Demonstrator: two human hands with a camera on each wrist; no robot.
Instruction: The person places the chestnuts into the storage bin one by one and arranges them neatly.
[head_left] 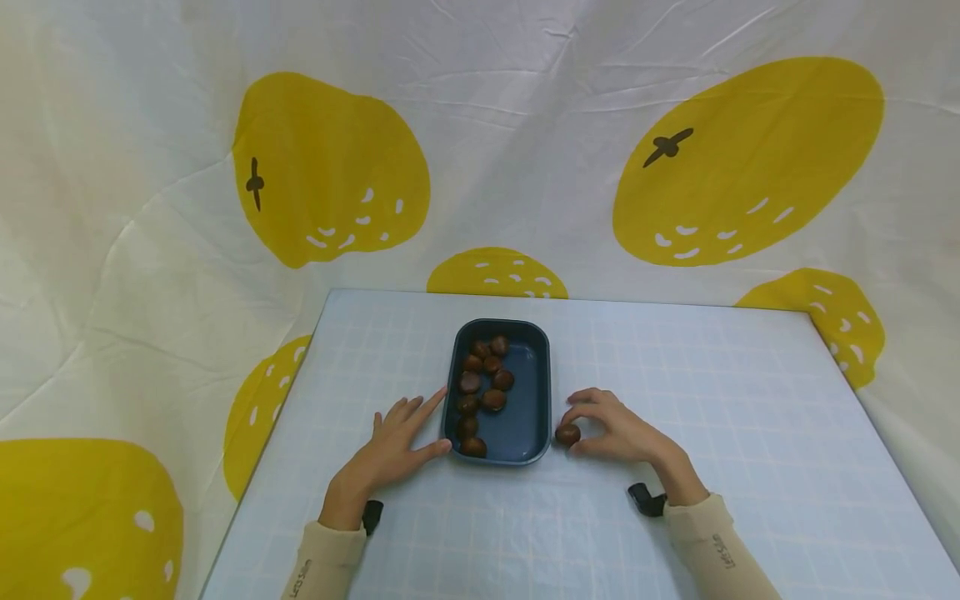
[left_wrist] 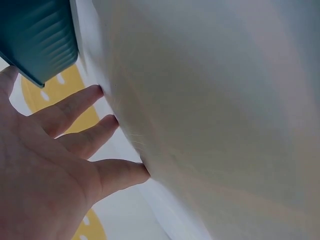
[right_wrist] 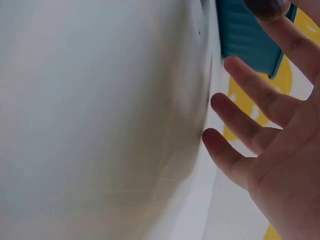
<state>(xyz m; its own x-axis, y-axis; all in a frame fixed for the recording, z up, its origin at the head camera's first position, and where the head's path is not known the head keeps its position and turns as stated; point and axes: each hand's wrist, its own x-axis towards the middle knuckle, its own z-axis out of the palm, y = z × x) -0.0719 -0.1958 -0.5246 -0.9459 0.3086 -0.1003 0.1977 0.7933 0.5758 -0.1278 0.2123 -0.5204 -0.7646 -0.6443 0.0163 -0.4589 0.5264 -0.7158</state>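
A dark blue rectangular tray (head_left: 528,417) holds several shiny brown chestnuts (head_left: 492,400), grouped along its left half. My left hand (head_left: 390,450) is spread at the tray's left side, index fingertip and thumb tip right at its wall. In the left wrist view its other fingers (left_wrist: 82,142) are extended, their tips down at the table surface. To the right of the tray, my right hand (head_left: 615,427) pinches a single chestnut (head_left: 567,434) between thumb and index finger, close beside the tray's lower right corner. The right wrist view shows this chestnut (right_wrist: 268,7) cut off at the top edge.
A pale blue checked cloth covers the table (head_left: 735,417). Behind and around it hangs a white sheet (head_left: 517,125) printed with large yellow fruit. Black wrist devices (head_left: 647,500) sit by both cuffs.
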